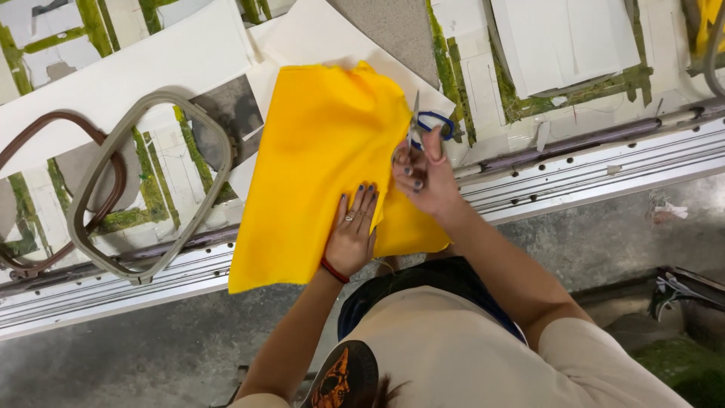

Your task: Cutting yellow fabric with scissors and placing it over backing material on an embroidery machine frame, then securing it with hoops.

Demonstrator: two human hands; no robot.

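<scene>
Right grip: the right hand (pixel 427 177) is closed round a pair of blue-handled scissors (pixel 424 127), the thumb through one loop, the other fingers curled at the handle; the blades point toward 12 o'clock.
Left grip: the left hand (pixel 353 234) lies flat with fingers spread and pressed on the yellow fabric (pixel 317 166), clamped on nothing; a ring shows on one finger and a red band (pixel 334 270) sits at the wrist.
Scissors: they stand at the fabric's right edge, at about 1 o'clock from the left hand; whether the blades are parted cannot be told.
Yellow fabric: a large bright sheet spread on the counter (pixel 589 162), its near edge hanging past the metal rail (pixel 113 279) toward 6 o'clock; a fold lies under the two hands.
White sheets: pale backing pieces (pixel 128 72) lie under and beyond the fabric, toward 11 and 12 o'clock.
Grey hoop: a rounded rectangular frame (pixel 143 189) lies on the counter at 9 o'clock from the fabric, just beside it.
Brown hoop: a darker frame (pixel 53 196) overlaps the grey one farther toward 9 o'clock.
Far white stack: more white sheets (pixel 563 41) at 2 o'clock, well apart from the hands.
Floor: grey concrete (pixel 151 355) below the counter at 6 o'clock.
</scene>
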